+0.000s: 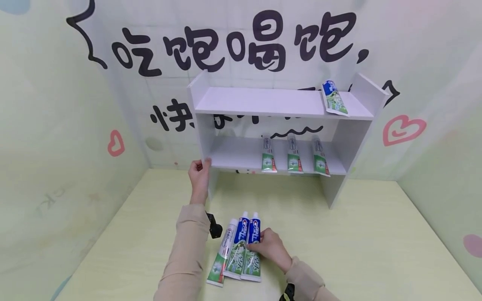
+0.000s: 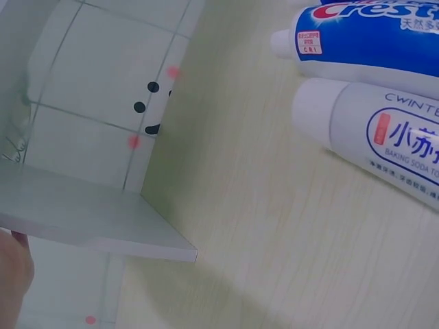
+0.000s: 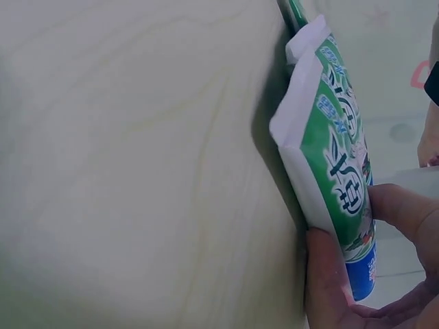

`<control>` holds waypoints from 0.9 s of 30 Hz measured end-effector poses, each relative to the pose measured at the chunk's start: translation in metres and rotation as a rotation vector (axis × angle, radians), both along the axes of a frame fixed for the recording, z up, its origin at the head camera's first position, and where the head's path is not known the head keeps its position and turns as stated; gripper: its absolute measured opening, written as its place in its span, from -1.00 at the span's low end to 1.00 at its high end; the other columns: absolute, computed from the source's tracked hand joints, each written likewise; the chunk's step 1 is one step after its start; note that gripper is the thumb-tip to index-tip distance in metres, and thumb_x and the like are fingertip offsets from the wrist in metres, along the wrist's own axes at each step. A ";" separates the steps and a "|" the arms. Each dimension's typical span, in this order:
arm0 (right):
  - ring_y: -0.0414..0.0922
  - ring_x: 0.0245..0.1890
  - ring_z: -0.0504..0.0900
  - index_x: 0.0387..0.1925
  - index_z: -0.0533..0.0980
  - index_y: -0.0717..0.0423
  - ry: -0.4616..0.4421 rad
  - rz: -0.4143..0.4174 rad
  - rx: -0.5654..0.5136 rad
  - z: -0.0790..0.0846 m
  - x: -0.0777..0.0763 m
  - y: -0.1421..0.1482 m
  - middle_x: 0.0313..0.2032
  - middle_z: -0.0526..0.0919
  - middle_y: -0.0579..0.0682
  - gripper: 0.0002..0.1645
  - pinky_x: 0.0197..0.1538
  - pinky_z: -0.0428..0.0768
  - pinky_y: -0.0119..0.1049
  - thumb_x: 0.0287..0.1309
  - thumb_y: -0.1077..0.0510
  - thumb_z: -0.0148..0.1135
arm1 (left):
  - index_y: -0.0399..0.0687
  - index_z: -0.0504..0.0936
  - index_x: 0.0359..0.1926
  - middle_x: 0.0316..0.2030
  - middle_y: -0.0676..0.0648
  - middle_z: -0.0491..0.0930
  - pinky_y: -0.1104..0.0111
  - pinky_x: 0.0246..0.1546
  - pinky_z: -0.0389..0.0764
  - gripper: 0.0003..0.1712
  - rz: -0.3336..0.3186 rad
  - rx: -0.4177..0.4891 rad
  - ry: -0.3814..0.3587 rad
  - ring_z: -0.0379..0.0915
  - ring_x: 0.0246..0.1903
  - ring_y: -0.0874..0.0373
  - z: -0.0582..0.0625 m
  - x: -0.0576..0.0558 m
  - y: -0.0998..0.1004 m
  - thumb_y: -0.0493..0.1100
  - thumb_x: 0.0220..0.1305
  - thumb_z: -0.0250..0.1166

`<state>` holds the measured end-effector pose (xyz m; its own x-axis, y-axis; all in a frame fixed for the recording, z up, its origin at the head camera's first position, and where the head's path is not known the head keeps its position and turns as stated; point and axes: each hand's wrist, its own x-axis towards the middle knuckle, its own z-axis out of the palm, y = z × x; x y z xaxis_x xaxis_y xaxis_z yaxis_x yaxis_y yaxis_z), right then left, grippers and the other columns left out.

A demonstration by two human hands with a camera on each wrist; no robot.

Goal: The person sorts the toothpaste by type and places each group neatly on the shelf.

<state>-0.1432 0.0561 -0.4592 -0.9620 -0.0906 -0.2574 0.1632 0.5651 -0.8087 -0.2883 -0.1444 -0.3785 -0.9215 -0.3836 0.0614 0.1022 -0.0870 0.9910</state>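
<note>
My right hand pinches the rightmost of three toothpaste tubes on the table, a blue, green and white one. In the right wrist view the thumb lies on that tube's printed face and a finger is at its edge by the tabletop. A matching blue and green tube lies against it. Left of that is a white and green baking soda toothpaste tube, its white cap nearest the shelf. My left hand grips the left side panel of a white shelf, its fingers partly hidden in the left wrist view.
The two-tier shelf stands at the back wall. One blue and green tube lies on the upper board's right side. On the lower board three white and green tubes lie spaced apart, their ends over the front edge.
</note>
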 end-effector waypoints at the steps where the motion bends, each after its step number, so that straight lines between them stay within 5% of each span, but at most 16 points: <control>1: -0.16 -0.64 0.49 -0.26 0.34 0.37 -0.006 0.002 -0.001 0.000 -0.001 0.000 -0.48 0.52 0.08 -0.46 -0.55 0.51 -0.37 -0.17 0.12 0.40 | -0.13 0.36 -0.29 -0.32 0.03 0.34 0.41 -0.26 0.32 -0.81 -0.004 -0.002 -0.004 0.25 -0.28 0.19 0.003 0.003 0.000 -0.10 0.24 0.14; 9: -0.15 -0.62 0.48 -0.21 0.32 0.38 -0.051 -0.024 -0.012 -0.001 -0.004 0.000 -0.46 0.50 0.09 -0.45 -0.57 0.52 -0.39 -0.19 0.17 0.38 | -0.09 0.37 -0.28 -0.30 0.04 0.35 0.40 -0.23 0.32 -0.77 0.000 0.003 -0.005 0.25 -0.27 0.19 -0.013 -0.010 -0.003 -0.04 0.22 0.16; 17: -0.13 -0.54 0.54 -0.12 0.30 0.43 -0.113 -0.008 -0.138 0.002 -0.001 0.007 -0.37 0.53 0.14 -0.43 -0.50 0.56 -0.37 -0.16 0.24 0.33 | -0.10 0.37 -0.25 -0.28 0.01 0.37 0.38 -0.23 0.33 -0.75 0.021 -0.010 0.003 0.28 -0.25 0.17 -0.017 -0.014 -0.001 -0.03 0.22 0.16; 27: -0.15 -0.50 0.53 -0.02 0.27 0.44 -0.081 -0.009 -0.217 0.031 0.002 0.019 -0.36 0.51 0.11 -0.34 -0.47 0.57 -0.30 -0.14 0.22 0.33 | -0.11 0.38 -0.26 -0.27 0.02 0.38 0.37 -0.22 0.34 -0.75 0.022 -0.002 0.002 0.29 -0.24 0.16 -0.017 -0.013 -0.001 -0.03 0.21 0.17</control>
